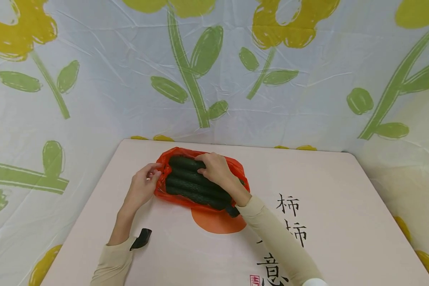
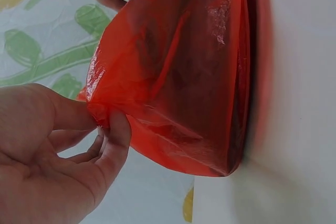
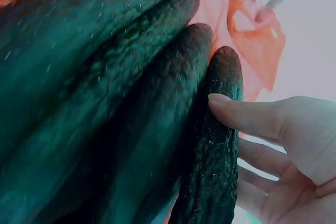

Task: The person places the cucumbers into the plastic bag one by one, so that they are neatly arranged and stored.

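Several dark green cucumbers [image 1: 194,190] lie side by side in a red plastic bag [image 1: 237,169] on the table, its mouth facing up. At the bag's left end my left hand [image 1: 143,184] pinches the gathered plastic between thumb and fingers, as the left wrist view shows closely. My right hand [image 1: 216,169] reaches over from the right and grips the farthest cucumber [image 3: 215,166]. In the right wrist view the thumb lies on top of it and the fingers go round its far side, partly hidden. The other cucumbers lie close beside it.
The pale table [image 1: 343,222] bears an orange printed disc [image 1: 219,222], partly under the bag, and black printed characters [image 1: 287,204] to the right. A hanging cloth [image 1: 136,99] with yellow flowers and green leaves stands behind and at both sides.
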### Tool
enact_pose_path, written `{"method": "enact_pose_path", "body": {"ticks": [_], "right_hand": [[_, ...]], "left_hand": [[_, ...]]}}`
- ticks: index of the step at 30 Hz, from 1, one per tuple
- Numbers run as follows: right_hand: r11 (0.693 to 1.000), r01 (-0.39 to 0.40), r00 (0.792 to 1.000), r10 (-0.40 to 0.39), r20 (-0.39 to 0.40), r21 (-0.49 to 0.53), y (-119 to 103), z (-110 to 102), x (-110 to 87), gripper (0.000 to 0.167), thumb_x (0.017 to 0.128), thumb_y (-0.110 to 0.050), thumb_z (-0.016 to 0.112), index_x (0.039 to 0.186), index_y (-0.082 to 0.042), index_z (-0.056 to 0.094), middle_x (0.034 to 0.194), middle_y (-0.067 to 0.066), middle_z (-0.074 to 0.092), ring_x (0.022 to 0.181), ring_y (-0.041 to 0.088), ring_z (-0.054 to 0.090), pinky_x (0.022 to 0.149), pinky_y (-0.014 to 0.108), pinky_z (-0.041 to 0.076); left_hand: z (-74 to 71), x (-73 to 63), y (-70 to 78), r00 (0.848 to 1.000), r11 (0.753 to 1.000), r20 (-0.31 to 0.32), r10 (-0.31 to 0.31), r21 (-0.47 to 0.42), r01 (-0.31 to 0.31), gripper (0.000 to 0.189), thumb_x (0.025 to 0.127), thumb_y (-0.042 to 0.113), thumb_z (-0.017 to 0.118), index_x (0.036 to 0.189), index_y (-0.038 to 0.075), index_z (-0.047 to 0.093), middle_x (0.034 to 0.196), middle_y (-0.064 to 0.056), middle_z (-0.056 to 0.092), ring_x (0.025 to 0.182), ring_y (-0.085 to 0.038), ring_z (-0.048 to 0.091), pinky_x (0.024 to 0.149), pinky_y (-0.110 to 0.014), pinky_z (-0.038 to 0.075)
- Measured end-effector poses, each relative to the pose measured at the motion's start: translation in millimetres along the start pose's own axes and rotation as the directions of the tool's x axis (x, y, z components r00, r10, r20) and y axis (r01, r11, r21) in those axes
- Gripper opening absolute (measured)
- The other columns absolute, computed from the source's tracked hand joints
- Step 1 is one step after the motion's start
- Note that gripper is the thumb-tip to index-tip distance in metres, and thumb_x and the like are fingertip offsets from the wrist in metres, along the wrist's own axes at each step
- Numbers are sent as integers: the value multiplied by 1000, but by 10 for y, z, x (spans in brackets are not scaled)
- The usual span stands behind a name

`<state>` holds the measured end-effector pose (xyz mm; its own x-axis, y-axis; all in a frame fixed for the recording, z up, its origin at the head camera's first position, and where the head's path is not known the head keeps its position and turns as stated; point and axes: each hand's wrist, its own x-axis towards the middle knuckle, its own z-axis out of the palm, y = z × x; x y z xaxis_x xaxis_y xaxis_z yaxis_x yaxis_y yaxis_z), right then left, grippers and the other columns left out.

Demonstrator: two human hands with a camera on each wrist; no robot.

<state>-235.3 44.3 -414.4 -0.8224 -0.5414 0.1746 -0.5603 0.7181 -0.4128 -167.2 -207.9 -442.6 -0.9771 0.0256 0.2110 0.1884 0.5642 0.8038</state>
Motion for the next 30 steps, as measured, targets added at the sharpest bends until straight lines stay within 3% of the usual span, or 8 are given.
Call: {"method": "enact_pose_path", "body": {"ticks": [8, 12, 19, 30], "right_hand": [[999, 15, 1000, -15, -26, -32, -60, 104, 125, 34, 90, -7, 79, 123, -8, 74, 119, 7, 74, 101, 26, 71, 81, 41, 59], [1000, 27, 1000, -27, -16, 6, -62, 134, 153, 35, 93, -6, 75, 128, -6, 71, 124, 9, 72, 109, 26, 68, 91, 41, 57], [986, 56, 998, -59, 19, 157, -3, 121, 64, 36, 95, 0, 70, 131, 1, 65, 132, 15, 67, 125, 29, 61, 108, 41, 47], [975, 136, 990, -126, -68, 178, 128, 89, -138, 32, 94, -1, 72, 125, 2, 68, 124, 14, 69, 118, 29, 63, 105, 41, 49]], "left_hand": [[8, 8, 36, 1000, 999, 3, 31, -14, -31, 25, 103, 1, 57, 126, -8, 63, 99, -18, 63, 88, -27, 56, 72, -16, 46], [7, 9, 48, 1000, 999, 11, 21, -35, -20, 25, 104, 1, 57, 126, -8, 63, 99, -18, 62, 88, -26, 54, 70, -16, 45], [19, 12, 38, 1000, 999, 19, -21, -34, 22, 28, 103, 3, 60, 129, -8, 61, 105, -19, 64, 95, -29, 58, 76, -13, 46], [-6, -3, 34, 1000, 1000, -7, -20, -13, 20, 30, 102, 7, 63, 129, -7, 62, 106, -20, 65, 94, -31, 61, 76, -10, 47]]}}
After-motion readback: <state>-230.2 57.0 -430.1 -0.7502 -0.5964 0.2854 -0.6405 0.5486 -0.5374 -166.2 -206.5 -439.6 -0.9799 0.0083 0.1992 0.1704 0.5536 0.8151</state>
